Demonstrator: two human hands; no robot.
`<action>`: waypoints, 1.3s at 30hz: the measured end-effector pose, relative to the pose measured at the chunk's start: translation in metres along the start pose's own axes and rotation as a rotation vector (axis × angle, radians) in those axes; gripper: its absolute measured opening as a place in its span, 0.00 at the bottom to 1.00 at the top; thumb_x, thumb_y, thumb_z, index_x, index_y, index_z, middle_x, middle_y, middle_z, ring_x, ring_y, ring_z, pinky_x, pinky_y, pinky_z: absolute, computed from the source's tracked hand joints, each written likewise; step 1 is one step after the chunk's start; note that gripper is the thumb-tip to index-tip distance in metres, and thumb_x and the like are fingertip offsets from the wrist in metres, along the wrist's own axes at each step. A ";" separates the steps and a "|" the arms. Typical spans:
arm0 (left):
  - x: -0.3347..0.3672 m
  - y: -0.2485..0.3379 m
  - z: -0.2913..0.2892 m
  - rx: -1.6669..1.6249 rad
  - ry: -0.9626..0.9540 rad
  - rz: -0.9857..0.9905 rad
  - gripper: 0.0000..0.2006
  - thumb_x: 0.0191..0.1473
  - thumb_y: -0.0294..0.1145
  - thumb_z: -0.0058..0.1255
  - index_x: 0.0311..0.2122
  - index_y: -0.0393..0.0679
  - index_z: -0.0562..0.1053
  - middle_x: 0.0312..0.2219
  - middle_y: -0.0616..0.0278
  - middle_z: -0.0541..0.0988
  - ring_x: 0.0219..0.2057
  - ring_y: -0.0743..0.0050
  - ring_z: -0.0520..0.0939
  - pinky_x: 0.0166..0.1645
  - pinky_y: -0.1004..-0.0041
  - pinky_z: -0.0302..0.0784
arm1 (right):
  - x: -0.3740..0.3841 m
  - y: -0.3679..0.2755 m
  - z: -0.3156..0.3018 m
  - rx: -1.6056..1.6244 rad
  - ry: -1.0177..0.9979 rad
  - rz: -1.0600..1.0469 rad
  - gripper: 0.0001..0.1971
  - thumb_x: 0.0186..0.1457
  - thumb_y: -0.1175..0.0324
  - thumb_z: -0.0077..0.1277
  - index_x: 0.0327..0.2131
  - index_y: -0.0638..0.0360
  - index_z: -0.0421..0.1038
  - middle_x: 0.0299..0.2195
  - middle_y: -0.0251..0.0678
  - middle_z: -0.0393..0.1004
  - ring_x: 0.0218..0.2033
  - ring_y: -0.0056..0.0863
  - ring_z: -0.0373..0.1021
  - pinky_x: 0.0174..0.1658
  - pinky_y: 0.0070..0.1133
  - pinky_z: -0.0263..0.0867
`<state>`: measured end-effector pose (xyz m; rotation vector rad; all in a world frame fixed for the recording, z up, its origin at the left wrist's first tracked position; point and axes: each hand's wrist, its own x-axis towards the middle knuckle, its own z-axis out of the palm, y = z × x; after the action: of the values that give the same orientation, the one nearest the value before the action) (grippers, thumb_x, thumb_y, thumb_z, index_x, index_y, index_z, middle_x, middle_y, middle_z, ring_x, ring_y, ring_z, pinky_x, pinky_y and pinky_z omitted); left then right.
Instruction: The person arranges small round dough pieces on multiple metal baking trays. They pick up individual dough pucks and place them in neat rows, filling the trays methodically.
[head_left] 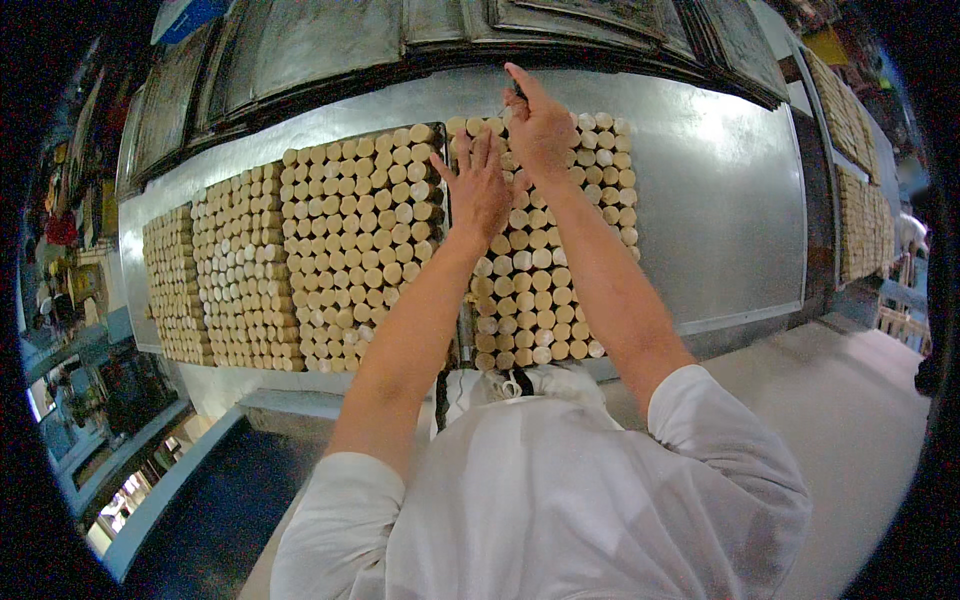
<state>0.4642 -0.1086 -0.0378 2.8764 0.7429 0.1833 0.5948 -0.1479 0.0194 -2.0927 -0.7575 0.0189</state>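
Pale yellow round pieces (540,300), looking like dough, stand packed in rows on a dark tray in front of me. My left hand (480,195) lies on the upper left part of these rows, fingers spread and pointing away from me. Just to its right, my right hand (542,130) is closed at the far edge of the rows. A small dark object (518,90) shows between its thumb and fingers, mostly hidden, so its kind is unclear. The rows run under both forearms.
More blocks of the same round pieces (360,220) stretch leftward along the metal table (720,200). Dark flat trays (310,50) lie stacked and overlapping along the far side. At the far right, a rack (835,240) carries further filled trays. A blue-edged bin (240,480) stands at lower left.
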 end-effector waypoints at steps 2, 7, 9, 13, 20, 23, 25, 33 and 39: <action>0.004 0.003 0.000 0.025 0.014 -0.001 0.43 0.62 0.68 0.43 0.71 0.46 0.59 0.72 0.62 0.58 0.74 0.45 0.50 0.68 0.20 0.34 | 0.005 0.007 0.003 -0.030 0.000 -0.066 0.18 0.64 0.66 0.54 0.57 0.44 0.77 0.37 0.37 0.85 0.36 0.41 0.80 0.39 0.32 0.74; 0.014 0.008 -0.003 -0.021 -0.079 -0.018 0.41 0.62 0.68 0.42 0.71 0.48 0.61 0.71 0.63 0.61 0.74 0.44 0.49 0.68 0.21 0.33 | 0.010 0.031 -0.003 0.231 0.054 0.015 0.18 0.63 0.66 0.53 0.56 0.38 0.77 0.37 0.35 0.85 0.36 0.41 0.80 0.40 0.34 0.74; 0.019 0.012 0.000 -0.104 0.092 0.034 0.41 0.63 0.67 0.42 0.71 0.48 0.62 0.71 0.64 0.62 0.74 0.44 0.49 0.68 0.20 0.32 | 0.012 0.038 -0.009 -0.024 -0.097 0.115 0.19 0.62 0.67 0.53 0.56 0.38 0.77 0.37 0.34 0.85 0.36 0.40 0.80 0.40 0.35 0.74; 0.019 0.024 0.012 -0.015 -0.048 0.051 0.41 0.63 0.67 0.42 0.71 0.48 0.61 0.71 0.65 0.61 0.74 0.45 0.52 0.68 0.20 0.32 | 0.012 0.040 -0.022 -0.142 -0.172 -0.003 0.21 0.60 0.68 0.53 0.57 0.41 0.76 0.38 0.35 0.85 0.36 0.40 0.80 0.40 0.35 0.73; 0.000 0.023 0.012 0.079 -0.034 0.125 0.41 0.61 0.68 0.45 0.69 0.48 0.64 0.70 0.67 0.62 0.74 0.45 0.52 0.66 0.17 0.33 | -0.020 0.034 -0.034 -0.096 -0.171 0.060 0.22 0.58 0.71 0.54 0.57 0.45 0.76 0.41 0.38 0.84 0.38 0.39 0.80 0.42 0.35 0.74; -0.007 0.023 0.001 0.028 -0.026 0.117 0.40 0.60 0.68 0.46 0.68 0.48 0.66 0.70 0.67 0.63 0.74 0.48 0.53 0.66 0.17 0.32 | -0.028 0.036 -0.031 -0.102 -0.115 0.049 0.22 0.59 0.70 0.53 0.57 0.44 0.76 0.41 0.37 0.84 0.39 0.40 0.80 0.42 0.35 0.74; -0.012 0.022 -0.007 0.005 -0.046 0.148 0.39 0.61 0.66 0.45 0.68 0.48 0.66 0.69 0.66 0.63 0.73 0.47 0.54 0.66 0.16 0.32 | -0.035 0.038 -0.035 0.042 0.026 0.035 0.21 0.60 0.69 0.53 0.57 0.41 0.76 0.41 0.38 0.84 0.39 0.42 0.80 0.43 0.36 0.74; -0.023 0.017 -0.024 0.066 -0.139 0.265 0.41 0.58 0.66 0.50 0.69 0.48 0.64 0.67 0.64 0.66 0.74 0.48 0.52 0.67 0.19 0.34 | -0.065 0.022 -0.043 -0.171 0.025 0.081 0.19 0.62 0.66 0.56 0.56 0.43 0.77 0.37 0.43 0.83 0.33 0.44 0.78 0.37 0.36 0.72; -0.046 0.006 -0.028 0.028 -0.175 0.304 0.43 0.55 0.65 0.56 0.69 0.48 0.64 0.67 0.65 0.66 0.73 0.46 0.54 0.67 0.19 0.35 | -0.094 0.001 -0.038 -0.259 -0.073 0.149 0.19 0.61 0.67 0.56 0.56 0.44 0.77 0.36 0.44 0.83 0.30 0.43 0.78 0.36 0.32 0.72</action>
<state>0.4228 -0.1322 -0.0130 2.9678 0.2776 -0.0432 0.5294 -0.2256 0.0174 -2.4032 -0.6744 0.0827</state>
